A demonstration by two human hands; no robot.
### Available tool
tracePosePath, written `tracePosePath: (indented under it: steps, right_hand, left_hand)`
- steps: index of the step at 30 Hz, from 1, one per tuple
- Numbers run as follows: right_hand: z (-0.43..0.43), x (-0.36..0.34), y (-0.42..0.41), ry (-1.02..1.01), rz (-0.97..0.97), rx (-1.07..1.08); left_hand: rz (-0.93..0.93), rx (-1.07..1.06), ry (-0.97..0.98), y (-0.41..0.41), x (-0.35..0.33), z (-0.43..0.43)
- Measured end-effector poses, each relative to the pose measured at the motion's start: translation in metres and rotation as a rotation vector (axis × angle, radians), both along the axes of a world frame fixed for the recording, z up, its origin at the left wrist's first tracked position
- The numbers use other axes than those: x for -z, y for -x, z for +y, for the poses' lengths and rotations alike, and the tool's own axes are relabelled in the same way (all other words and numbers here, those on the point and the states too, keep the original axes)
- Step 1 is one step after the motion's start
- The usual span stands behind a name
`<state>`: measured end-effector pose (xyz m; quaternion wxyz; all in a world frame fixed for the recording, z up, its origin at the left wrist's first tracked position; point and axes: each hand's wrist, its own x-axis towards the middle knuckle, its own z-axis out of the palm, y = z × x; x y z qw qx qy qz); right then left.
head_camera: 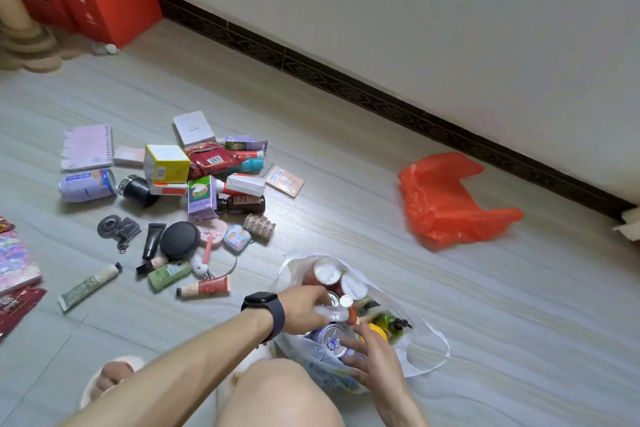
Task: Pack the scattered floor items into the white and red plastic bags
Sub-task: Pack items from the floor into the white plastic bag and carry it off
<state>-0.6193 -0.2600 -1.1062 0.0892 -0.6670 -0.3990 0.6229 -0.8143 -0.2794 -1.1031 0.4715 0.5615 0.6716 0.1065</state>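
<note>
1. While the left hand point(304, 305) grips a small clear bottle point(334, 311) over the white bag point(292, 276), the right hand point(372, 355) rests loose-fingered on the cans point(332, 338) inside.
2. The red bag point(446, 201) lies well apart, near the wall.
3. Scattered items point(180, 198) lie on the floor point(346, 184).

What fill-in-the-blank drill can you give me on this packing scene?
1. The left hand holds a small clear ____ over the open bag.
2. That bag is ____, with drink cans inside.
3. The red bag lies on the floor near the ____.
Missing words: bottle; white; wall.
</note>
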Motion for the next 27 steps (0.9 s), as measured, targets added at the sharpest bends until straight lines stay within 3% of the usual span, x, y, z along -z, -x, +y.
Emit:
tracePosePath:
  steps: [3,5,9,11,14,19,24,27]
  right_hand:
    - [-0.006,0.003,0.004,-0.019,0.082,-0.02]
    - [-0.006,0.01,0.003,-0.082,0.021,-0.017]
    - [-0.002,0.017,0.003,-0.214,-0.186,-0.055]
    - [0.001,0.013,0.011,-0.322,-0.256,-0.11]
    - [0.009,0.008,0.032,-0.51,-0.292,-0.213]
    - [0.02,0.023,0.059,-0.612,-0.398,-0.548]
    - [0.013,0.022,0.062,-0.581,-0.395,-0.642]
    - [0.006,0.012,0.059,-0.628,-0.318,-0.683]
  left_hand:
    - [-0.008,0.063,-0.005,-0.016,0.005,-0.001]
    - [0.009,0.1,0.004,-0.026,0.009,-0.002]
    - [0.49,0.388,-0.168,-0.016,0.026,-0.004]
    - [0.725,0.597,-0.159,-0.005,0.041,-0.009]
    - [0.896,0.728,-0.094,0.007,0.055,-0.016]
    - [0.981,0.799,-0.028,0.017,0.049,-0.015]
    - [0.982,0.807,-0.059,0.018,0.031,-0.019]
    - [0.935,0.691,-0.174,0.028,0.027,-0.025]
